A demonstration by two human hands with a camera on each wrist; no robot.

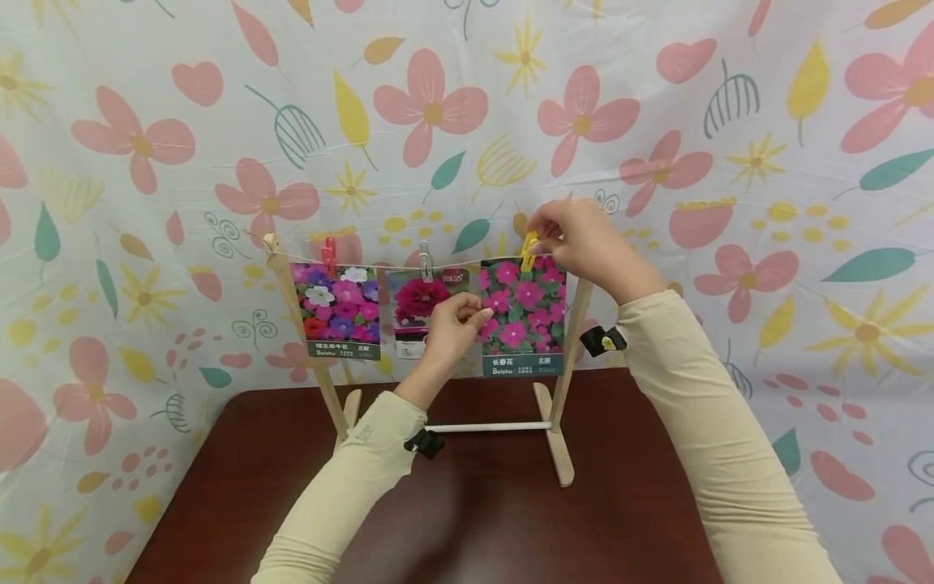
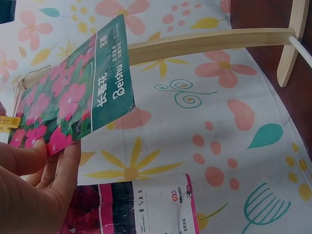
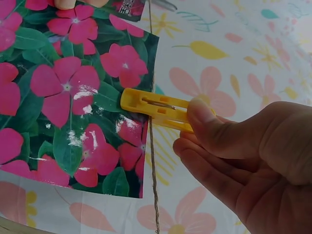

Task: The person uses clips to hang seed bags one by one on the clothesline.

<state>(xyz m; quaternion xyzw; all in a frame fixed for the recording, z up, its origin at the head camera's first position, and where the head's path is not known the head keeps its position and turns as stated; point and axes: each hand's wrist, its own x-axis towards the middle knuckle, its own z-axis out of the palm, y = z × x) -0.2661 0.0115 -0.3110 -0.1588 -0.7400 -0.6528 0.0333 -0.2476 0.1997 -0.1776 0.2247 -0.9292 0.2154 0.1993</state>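
Note:
A yellow clothespin (image 3: pixel 156 108) sits over the top edge of a pink-flower seed packet (image 1: pixel 521 316) and the twine (image 3: pixel 154 180). My right hand (image 1: pixel 580 243) pinches its handle end between thumb and fingers. At the packet's left edge, my left hand (image 1: pixel 456 324) pinches the packet between thumb and fingers, as the left wrist view (image 2: pixel 44 175) also shows. Left along the twine hang a dark-pink-flower packet (image 1: pixel 423 324) under a clear clothespin (image 1: pixel 426 261) and a mixed-flower packet (image 1: pixel 339 312) under a red clothespin (image 1: pixel 329 255).
The twine runs between two posts of a wooden stand (image 1: pixel 576 349), joined low down by a white rod (image 1: pixel 489 427). The stand is on a dark red-brown table (image 1: pixel 467 519). Behind it hangs a flower-patterned cloth (image 1: pixel 467 186).

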